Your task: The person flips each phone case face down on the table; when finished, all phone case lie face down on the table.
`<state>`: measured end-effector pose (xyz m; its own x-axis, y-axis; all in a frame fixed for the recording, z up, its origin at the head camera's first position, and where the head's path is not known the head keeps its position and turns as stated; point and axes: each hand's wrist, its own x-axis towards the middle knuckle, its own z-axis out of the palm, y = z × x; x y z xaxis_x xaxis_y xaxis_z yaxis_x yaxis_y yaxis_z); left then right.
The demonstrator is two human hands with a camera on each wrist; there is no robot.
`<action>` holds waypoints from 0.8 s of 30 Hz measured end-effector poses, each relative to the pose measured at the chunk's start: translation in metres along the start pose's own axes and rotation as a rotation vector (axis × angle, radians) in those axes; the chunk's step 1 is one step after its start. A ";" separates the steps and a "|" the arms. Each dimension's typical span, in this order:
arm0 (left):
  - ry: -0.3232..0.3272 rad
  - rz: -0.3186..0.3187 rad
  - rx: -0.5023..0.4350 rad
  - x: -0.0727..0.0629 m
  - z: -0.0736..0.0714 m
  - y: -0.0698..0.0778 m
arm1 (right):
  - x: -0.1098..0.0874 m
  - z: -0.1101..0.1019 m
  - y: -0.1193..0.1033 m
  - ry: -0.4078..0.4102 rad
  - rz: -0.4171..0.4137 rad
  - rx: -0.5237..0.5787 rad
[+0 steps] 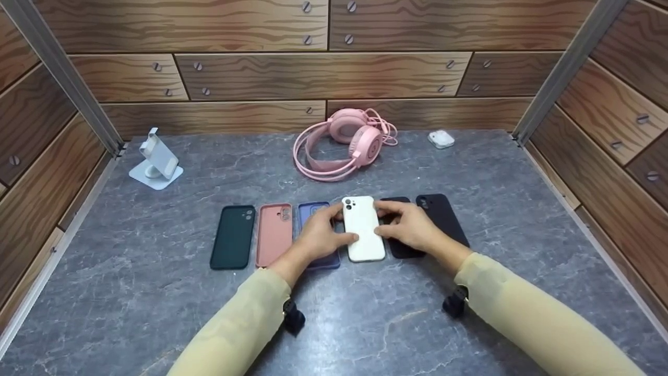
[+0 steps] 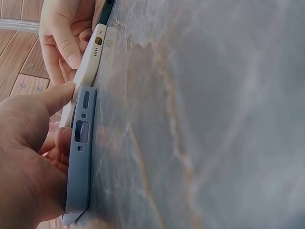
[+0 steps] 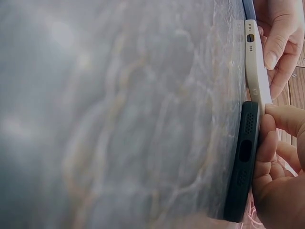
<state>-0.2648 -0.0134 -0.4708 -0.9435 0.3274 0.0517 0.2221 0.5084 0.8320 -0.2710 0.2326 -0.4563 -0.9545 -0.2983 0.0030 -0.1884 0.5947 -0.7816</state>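
here, left grip and right grip pinch the white case — blue case, black case alongside — headphones behind.

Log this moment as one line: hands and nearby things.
left hand: grips left edge of white phone-shaped item | right hand: grips its right edge | beside: blue case left, dark case right | behind: pink headphones

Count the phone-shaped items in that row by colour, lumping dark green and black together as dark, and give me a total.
Dark: 3 (dark green case, inner black case, outer black case)
Pink: 1 (pink case)
Blue: 1 (blue case)
White: 1 (white item, between both hands)
Total: 6
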 end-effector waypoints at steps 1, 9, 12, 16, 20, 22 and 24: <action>0.002 0.000 0.003 0.000 0.000 0.000 | 0.000 0.000 0.000 -0.001 0.001 0.000; 0.019 -0.004 0.022 -0.001 0.000 0.001 | 0.000 0.000 0.000 0.008 0.008 -0.026; 0.026 0.007 0.037 -0.002 0.001 0.001 | 0.001 0.002 0.001 0.011 -0.003 -0.057; 0.035 0.018 0.044 -0.003 0.001 0.001 | 0.000 0.003 -0.001 0.013 -0.023 -0.087; 0.032 0.018 0.044 -0.004 0.001 0.002 | 0.000 0.003 -0.002 0.015 -0.025 -0.091; 0.031 0.018 0.047 -0.003 0.001 0.002 | 0.000 0.003 -0.002 0.016 -0.024 -0.096; 0.033 0.019 0.045 -0.003 0.001 0.002 | 0.000 0.003 -0.002 0.016 -0.023 -0.098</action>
<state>-0.2619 -0.0129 -0.4696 -0.9464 0.3111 0.0867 0.2505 0.5375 0.8052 -0.2698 0.2290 -0.4568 -0.9530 -0.3015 0.0305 -0.2312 0.6583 -0.7164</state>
